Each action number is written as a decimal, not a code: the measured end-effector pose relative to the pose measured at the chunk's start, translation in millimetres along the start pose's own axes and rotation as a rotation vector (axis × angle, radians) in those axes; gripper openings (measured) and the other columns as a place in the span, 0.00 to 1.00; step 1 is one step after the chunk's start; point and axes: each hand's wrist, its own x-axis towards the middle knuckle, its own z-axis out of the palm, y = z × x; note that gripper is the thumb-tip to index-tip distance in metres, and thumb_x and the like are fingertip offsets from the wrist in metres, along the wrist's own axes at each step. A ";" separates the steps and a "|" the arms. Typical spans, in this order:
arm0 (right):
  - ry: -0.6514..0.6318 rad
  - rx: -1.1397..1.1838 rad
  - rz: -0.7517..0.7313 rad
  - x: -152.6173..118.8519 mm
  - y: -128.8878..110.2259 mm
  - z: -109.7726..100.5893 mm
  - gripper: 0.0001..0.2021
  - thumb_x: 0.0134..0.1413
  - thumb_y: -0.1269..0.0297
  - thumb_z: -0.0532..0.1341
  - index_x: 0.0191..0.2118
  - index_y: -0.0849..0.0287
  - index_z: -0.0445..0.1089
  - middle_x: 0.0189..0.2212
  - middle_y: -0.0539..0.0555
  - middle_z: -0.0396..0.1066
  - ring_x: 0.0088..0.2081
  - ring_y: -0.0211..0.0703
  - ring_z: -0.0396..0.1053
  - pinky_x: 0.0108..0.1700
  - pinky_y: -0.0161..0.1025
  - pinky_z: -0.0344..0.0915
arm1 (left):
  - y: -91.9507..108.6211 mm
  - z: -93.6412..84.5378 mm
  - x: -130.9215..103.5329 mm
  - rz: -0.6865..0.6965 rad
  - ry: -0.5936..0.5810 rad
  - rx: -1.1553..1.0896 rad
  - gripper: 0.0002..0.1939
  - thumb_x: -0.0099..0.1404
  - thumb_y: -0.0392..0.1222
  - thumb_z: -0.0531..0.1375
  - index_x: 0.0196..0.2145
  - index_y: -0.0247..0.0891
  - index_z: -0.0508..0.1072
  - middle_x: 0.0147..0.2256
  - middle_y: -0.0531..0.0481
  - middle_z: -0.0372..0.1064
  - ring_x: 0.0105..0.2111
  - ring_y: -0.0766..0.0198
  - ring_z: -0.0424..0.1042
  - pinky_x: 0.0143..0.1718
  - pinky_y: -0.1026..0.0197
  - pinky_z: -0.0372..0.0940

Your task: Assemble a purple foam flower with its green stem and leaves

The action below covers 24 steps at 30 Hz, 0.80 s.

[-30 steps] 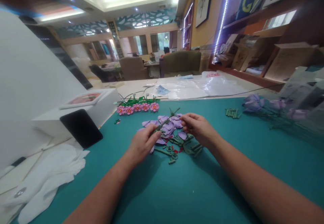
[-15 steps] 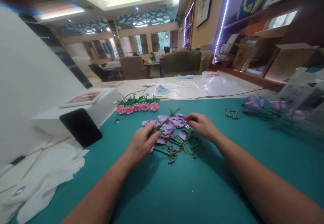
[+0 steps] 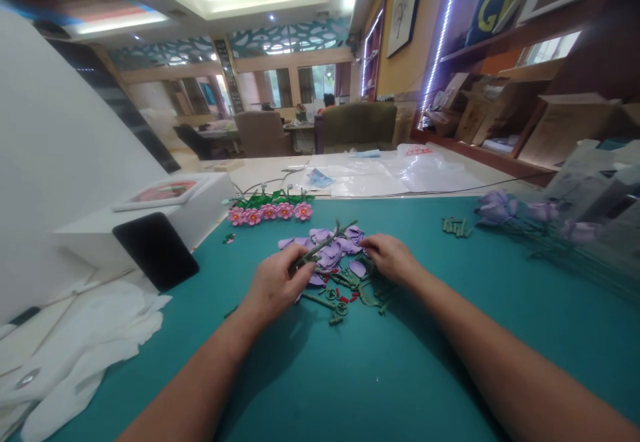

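- Across the far edge of my teal mat (image 3: 370,375) I see a row of pink flowers (image 3: 269,212); a black tablet (image 3: 156,251) leans against a white box on the left.
- To the right lie small green pieces (image 3: 455,227), with purple roses (image 3: 497,207) beyond them.
- Between my hands, a pile of purple petals (image 3: 330,254) and loose red pieces (image 3: 344,299) crowds the space beneath the stem.
- My left hand (image 3: 275,282) grips the green stem (image 3: 324,246) between thumb and fingers, its forked tip angled up and away over the petals.
- My right hand (image 3: 393,259) has its fingertips drawn together at the pile's right edge; I can't tell whether they grasp anything.
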 end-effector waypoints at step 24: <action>-0.110 1.206 0.055 -32.8 -97.3 -12.2 0.13 0.40 0.56 0.71 0.29 0.57 0.72 0.25 0.49 0.70 0.27 0.37 0.66 0.29 0.36 0.63 | 6.2 -2.0 -4.4 0.072 -0.138 -0.108 0.15 0.68 0.51 0.46 0.27 0.40 0.60 0.27 0.54 0.62 0.29 0.63 0.63 0.30 0.62 0.56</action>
